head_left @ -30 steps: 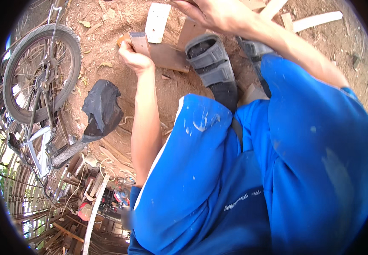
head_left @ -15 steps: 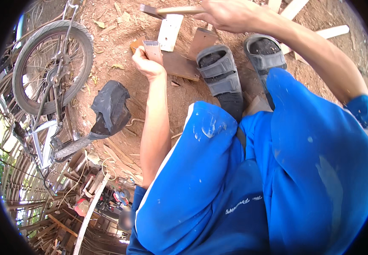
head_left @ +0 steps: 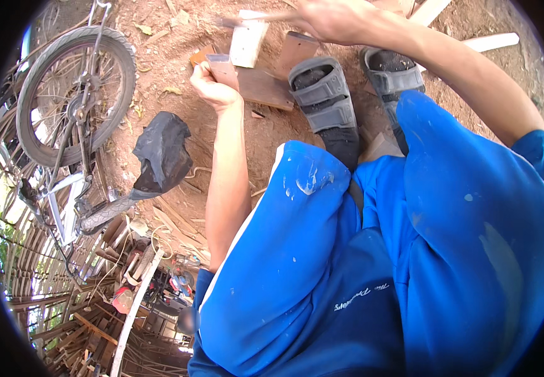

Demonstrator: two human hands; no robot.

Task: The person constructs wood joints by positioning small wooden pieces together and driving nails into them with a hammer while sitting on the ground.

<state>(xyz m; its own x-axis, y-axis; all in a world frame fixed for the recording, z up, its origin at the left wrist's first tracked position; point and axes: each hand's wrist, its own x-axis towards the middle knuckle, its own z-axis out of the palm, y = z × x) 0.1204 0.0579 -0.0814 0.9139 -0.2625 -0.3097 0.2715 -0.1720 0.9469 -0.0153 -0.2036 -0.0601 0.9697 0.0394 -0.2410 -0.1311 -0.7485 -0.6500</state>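
Note:
My left hand (head_left: 212, 88) is shut on a small flat wooden piece (head_left: 223, 65), held upright at the left end of a brown board (head_left: 264, 88) on the dirt. At the top edge my right hand (head_left: 327, 19) grips a hammer (head_left: 256, 18); its blurred head hangs just above the wooden piece. A pale wooden block (head_left: 247, 43) lies behind the board. My grey sandals (head_left: 323, 94) rest by the board's right end, and my blue shorts (head_left: 360, 251) fill the lower right.
A bicycle lies at the left with its wheel (head_left: 74, 94) on the dirt and a black plastic-covered saddle (head_left: 162, 154). Pale wooden strips (head_left: 489, 43) lie at the top right. Stacked bamboo and wood scraps (head_left: 83, 314) fill the lower left.
My right hand has swung the hammer leftward over the wooden piece. My left hand keeps holding the piece on the board. The view has tilted, so everything sits slightly lower.

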